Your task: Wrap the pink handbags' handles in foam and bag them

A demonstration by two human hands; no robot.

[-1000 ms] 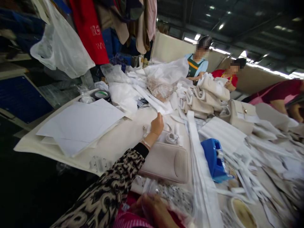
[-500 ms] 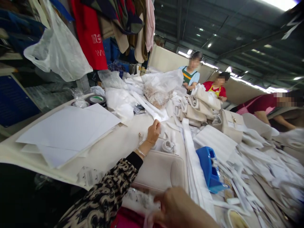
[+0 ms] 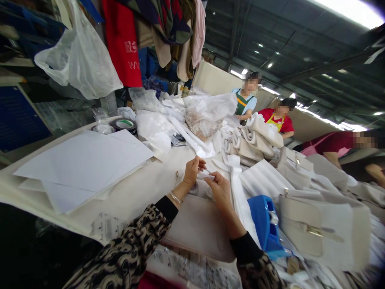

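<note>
Both my hands meet over the beige bag [image 3: 195,224], which lies flat before me with its rounded seam toward me. My right hand [image 3: 221,190] pinches a small white strip [image 3: 207,176] between thumb and fingers. Close by, my left hand [image 3: 191,171] has its thumb and fingertips pressed together at the strip's other side; what they grip, if anything, is too small to make out. Rolled strap parts of the bag lie partly hidden beneath my hands.
White sheets [image 3: 87,164] are stacked at the left, beside a tape roll [image 3: 124,124]. A blue tape dispenser [image 3: 263,220] stands right of the bag. Another beige bag with a clasp [image 3: 319,228] lies at the right. Wrapping and bag parts fill the back; several people work beyond.
My right hand has risen from the lower front to meet my left hand and now holds the white strip. A clasped beige bag now shows at the right front.
</note>
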